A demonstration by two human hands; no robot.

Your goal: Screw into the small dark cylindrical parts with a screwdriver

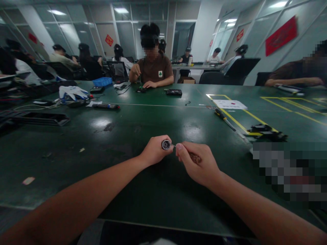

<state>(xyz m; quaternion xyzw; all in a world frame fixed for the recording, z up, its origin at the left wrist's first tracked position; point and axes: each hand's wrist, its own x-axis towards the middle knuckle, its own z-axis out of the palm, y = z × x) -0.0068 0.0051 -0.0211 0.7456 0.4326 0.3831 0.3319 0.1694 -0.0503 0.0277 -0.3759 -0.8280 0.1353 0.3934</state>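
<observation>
My left hand [155,152] wraps its fingers around a round dark cylinder [166,145], its open, metallic-looking rim facing back toward me and its body mostly hidden inside my grip. My right hand [200,161], just to the right, has its fingers pinched and curled around the brownish, translucent handle of a slim metal-shafted tool [195,158]. The thin shaft reaches from my right fingertips to the cylinder's rim; whether its tip goes inside or only touches the edge, I can't tell. Both hands are above the green surface [143,190].

Beyond my right fingers, to the right, a black-and-yellow screwdriver [224,119] lies at a slant, with a white printed sheet [230,104] just past it and a cluster of black parts [268,132] nearer and farther right. Well ahead of my fingers sits a black rectangular device [174,92], and to its left a co-worker in a brown shirt [155,69] bends over a small dark piece. Far off to the left of my left fingers are white-and-blue gloves [73,93], a blue plastic basket [102,81] behind them, and a dark pen-shaped tool [106,106] lying closer.
</observation>
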